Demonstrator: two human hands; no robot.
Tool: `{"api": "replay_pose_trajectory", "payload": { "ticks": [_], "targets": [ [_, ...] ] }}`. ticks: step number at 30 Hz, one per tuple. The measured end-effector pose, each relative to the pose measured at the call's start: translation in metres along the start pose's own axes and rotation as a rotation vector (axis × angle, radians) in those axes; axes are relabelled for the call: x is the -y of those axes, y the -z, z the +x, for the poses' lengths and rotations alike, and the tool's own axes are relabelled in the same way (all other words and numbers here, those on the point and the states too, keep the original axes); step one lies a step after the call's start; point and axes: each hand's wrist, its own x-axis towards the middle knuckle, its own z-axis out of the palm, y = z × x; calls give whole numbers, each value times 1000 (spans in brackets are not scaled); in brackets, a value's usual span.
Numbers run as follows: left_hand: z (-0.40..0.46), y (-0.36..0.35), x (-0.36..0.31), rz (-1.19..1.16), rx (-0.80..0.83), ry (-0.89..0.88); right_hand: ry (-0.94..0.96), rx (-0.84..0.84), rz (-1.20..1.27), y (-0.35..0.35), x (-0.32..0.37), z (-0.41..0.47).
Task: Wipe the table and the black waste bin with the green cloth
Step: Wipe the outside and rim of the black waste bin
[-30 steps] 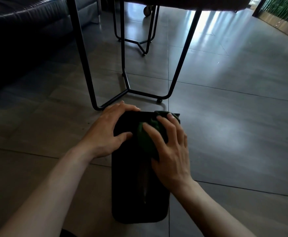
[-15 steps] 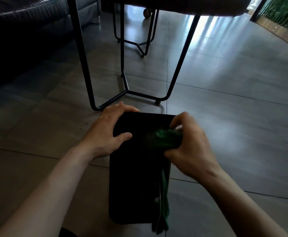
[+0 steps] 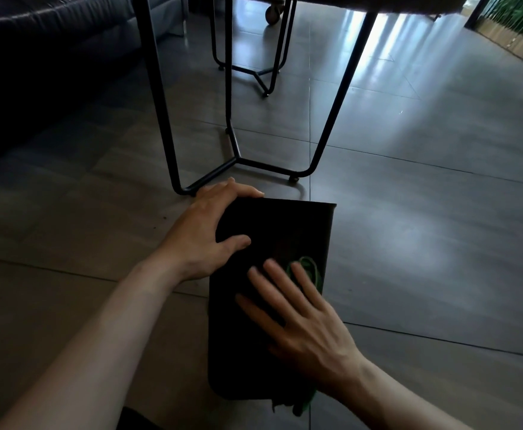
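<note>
The black waste bin [image 3: 279, 231] lies on its side on the tiled floor in front of me. My left hand [image 3: 207, 231] grips its far left corner, thumb on the upper face. My right hand [image 3: 297, 318] lies flat, fingers spread, on the bin's upper face, pressing the green cloth [image 3: 308, 268] against it. Most of the cloth is hidden under the palm; green folds show by the fingertips and a tail hangs past the bin's near edge. The table [image 3: 316, 3] stands just beyond the bin; only its underside edge and black metal legs show.
The table's bent black legs [image 3: 173, 144] stand on the floor right behind the bin. A second metal frame [image 3: 266, 76] stands further back. A dark sofa [image 3: 37, 57] fills the left side. Green plants [image 3: 520, 17] line the far right.
My right hand has gone from a fist bunching the cloth at the bin's right edge to a flat palm lower on the bin's face. The left hand has stayed put.
</note>
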Motion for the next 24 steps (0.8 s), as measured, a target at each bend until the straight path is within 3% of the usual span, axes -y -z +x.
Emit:
{"api": "replay_pose_trajectory", "payload": {
  "ticks": [4,6,8,10,13,18,20,22,24],
  "targets": [
    [-1,0,-2,-13,3,8,267,-18,-38,8,-16,-7],
    [0,0,-1,-23,-3,5,105,-130,23,18,-32,13],
    [0,0,-1,-27,5,-9,-245,-228,184,29,-46,37],
    [0,0,0,-34,7,-14,-373,-309,198,38,-52,54],
    [0,1,1,-30,8,-15,-324,-355,203,28,-39,47],
    [-1,0,0,-14,18,12,250,-110,117,-3,16,-20],
    [-1,-1,-1,-23,26,10,364,-68,44,-3,8,-30],
    [-1,0,-1,-28,17,4,266,-103,42,6,-12,-18],
    [1,0,-1,-33,18,6,27,-190,55,20,-35,4]
  ]
}}
